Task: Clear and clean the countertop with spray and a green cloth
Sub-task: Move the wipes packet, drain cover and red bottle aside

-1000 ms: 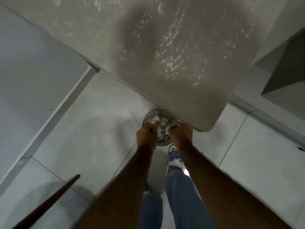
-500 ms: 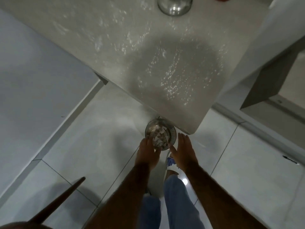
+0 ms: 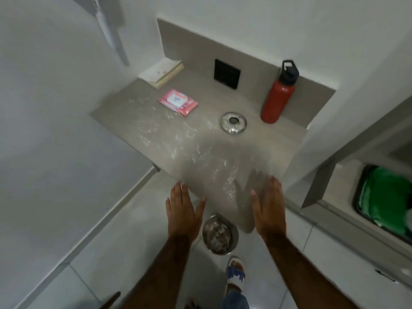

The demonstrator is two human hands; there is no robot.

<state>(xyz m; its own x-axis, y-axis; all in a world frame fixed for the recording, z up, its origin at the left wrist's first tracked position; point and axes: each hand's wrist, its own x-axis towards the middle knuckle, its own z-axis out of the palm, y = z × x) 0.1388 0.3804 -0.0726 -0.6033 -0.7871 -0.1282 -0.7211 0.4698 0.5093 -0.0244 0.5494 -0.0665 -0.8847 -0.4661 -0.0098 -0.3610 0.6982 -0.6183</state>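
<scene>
A grey countertop [image 3: 200, 139] fills the middle of the view, speckled with white droplets or crumbs. On it lie a pink wipes pack [image 3: 178, 102], a pale notebook [image 3: 161, 72], a steel lid [image 3: 233, 122] and an upright red bottle [image 3: 278, 94]. On the floor under the counter's near corner stands a steel bowl [image 3: 219, 235] of scraps. My left hand [image 3: 184, 210] hovers open at the counter's front edge. My right hand [image 3: 268, 206] is open over the near corner. Something green [image 3: 385, 197] lies in a dark bin at the right; no spray is in view.
A black wall socket [image 3: 227, 73] sits on the backsplash. White walls close in on the left and right of the counter. My sandalled foot [image 3: 235, 270] stands on the tiled floor below the bowl. A brown stick [image 3: 110, 301] pokes in at the bottom.
Both hands let go of the steel bowl on the floor and rose, open, to the counter's front edge. The view tilted up, showing the whole countertop.
</scene>
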